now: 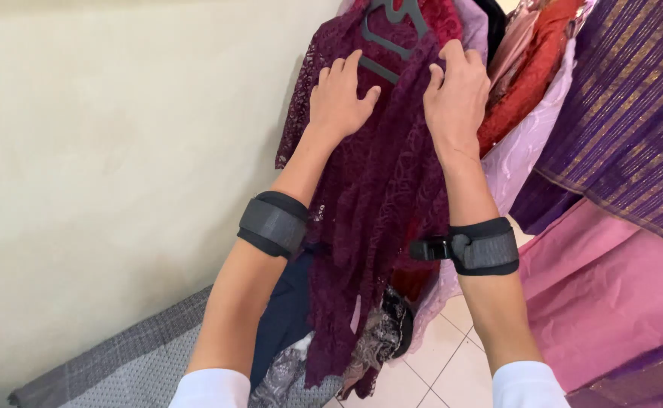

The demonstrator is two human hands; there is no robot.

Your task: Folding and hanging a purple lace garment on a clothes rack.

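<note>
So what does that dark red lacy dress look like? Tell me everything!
The dark red lace garment is see-through in places, with a swirly pattern and scalloped edges. It hangs long from a dark hanger, ahead of other hanging clothes, and reaches toward the tiled floor. The left hand lies flat on its upper part, and the right hand presses its other shoulder. Its top near the hanger is bunched up.

Plain cream wall, pale tiled floor, grey checked mat.

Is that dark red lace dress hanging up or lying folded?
Hanging. The lace dress drapes straight down from a dark hanger among other clothes, with the left hand and right hand pressed flat on it.
</note>
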